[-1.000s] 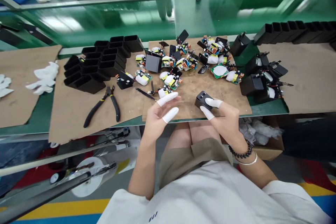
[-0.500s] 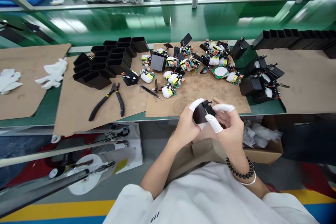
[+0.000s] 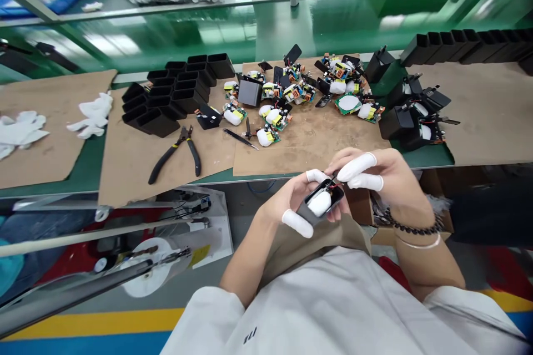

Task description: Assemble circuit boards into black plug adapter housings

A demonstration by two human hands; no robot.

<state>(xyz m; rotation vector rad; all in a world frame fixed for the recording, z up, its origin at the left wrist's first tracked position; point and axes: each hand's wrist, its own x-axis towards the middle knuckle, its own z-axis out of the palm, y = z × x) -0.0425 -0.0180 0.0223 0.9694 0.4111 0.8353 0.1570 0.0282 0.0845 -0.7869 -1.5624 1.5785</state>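
The black casing was in the left hand, over the lap and nearer the body than the bench edge. Its open mouth faced up towards the wearer's head. The long side of that mouth ran slantwise, from beside the left thumb, away and rightward, to the right fingertips. A white lump sat inside, towards the left thumb's end, and a bit of red wire showed at the end by the right hand. The bottom of the casing was hidden.

The left hand was curved around the casing, its white-tipped thumb along the near left side and a white-tipped finger at the far side. The right hand came in from the right, fingers pointing left, its capped thumb and finger close together at the casing's far right end; a small dark piece showed at their tips, though whether they gripped it could not be told. The right forearm slanted away from the body, with a beaded bracelet at the wrist.

Beyond the left hand lay tweezers, and further left the cutters.
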